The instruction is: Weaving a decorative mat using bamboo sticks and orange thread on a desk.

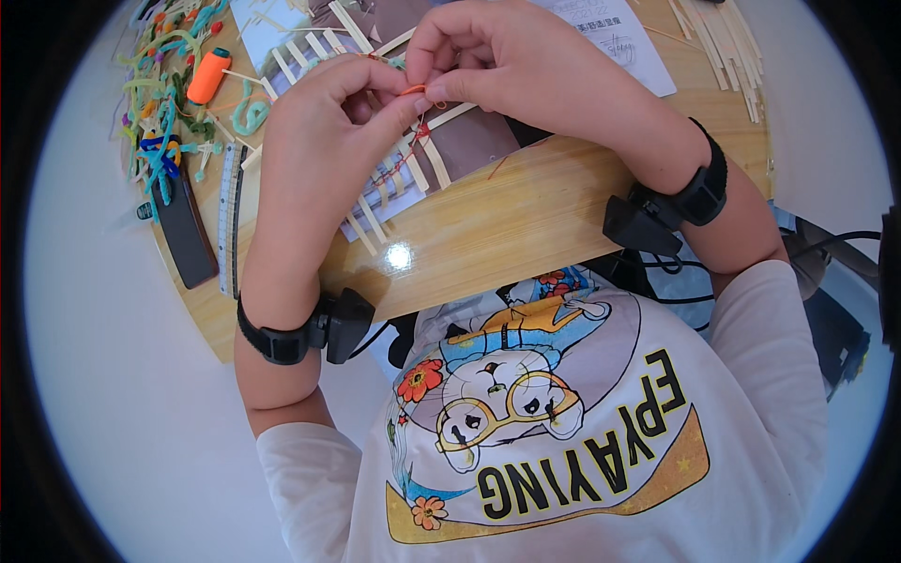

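Both my hands meet over the far part of the table. My left hand (324, 122) pinches a bright orange thread (413, 90) between thumb and forefinger. Close against it, the thumb and fingers of my right hand (497, 66) are pinched on the same thread, and a small loop shows under their tips. Below them lies a lattice of pale wooden sticks (435, 161), some crossing one another. Red thread (422, 129) is wound about several of its joints. My hands and wrists cover part of the lattice.
An orange thread spool (208, 75) stands at the far left beside a heap of coloured pipe cleaners (167, 117). A clear ruler (228, 220) and a dark flat bar (186, 235) lie nearer. Loose wooden sticks (727, 56) and a printed sheet (648, 58) are at the far right.
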Available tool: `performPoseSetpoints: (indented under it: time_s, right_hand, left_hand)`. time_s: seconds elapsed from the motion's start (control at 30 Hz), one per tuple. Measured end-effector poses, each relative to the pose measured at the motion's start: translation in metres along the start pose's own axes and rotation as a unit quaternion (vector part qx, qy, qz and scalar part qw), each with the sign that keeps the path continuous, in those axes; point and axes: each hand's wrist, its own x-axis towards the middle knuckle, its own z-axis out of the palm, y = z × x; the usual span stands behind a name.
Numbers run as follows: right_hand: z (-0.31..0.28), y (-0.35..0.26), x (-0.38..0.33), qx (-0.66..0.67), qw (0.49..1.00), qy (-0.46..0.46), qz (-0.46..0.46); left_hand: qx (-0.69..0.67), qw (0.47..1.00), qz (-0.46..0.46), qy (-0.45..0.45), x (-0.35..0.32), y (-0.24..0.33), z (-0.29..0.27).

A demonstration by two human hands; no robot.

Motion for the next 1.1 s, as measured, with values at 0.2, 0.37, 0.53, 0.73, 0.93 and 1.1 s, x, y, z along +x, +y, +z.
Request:
performPoseSetpoints:
  time_s: [0.2,0.37,0.53,0.73,0.93,1.1]
  right_hand:
    - [-0.002,-0.009,-0.007,-0.008,0.999,-0.002,-0.041]
    - [-0.004,-0.005,-0.003,0.008,1.0,-0.008,-0.012]
    - [0.0,-0.015,-0.002,-0.031,0.999,0.004,0.044]
    - [-0.003,-0.01,-0.006,0.016,0.999,-0.01,-0.033]
    - [-0.002,-0.002,-0.001,0.093,0.995,0.003,-0.023]
    - [-0.002,-0.014,0.001,-0.091,0.993,0.068,-0.001]
  left_hand:
    - [0.009,1.0,0.028,0.003,-0.001,-0.001,-0.001]
    - [0.023,0.998,0.054,0.01,-0.001,0.002,-0.002]
    - [0.044,0.996,0.07,0.022,-0.001,0.002,-0.001]
    - [0.084,0.991,0.098,0.032,-0.001,0.002,0.002]
    - [0.01,0.998,0.057,0.019,0.002,-0.003,0.004]
    - [-0.01,1.0,0.017,-0.011,0.002,-0.004,0.0]
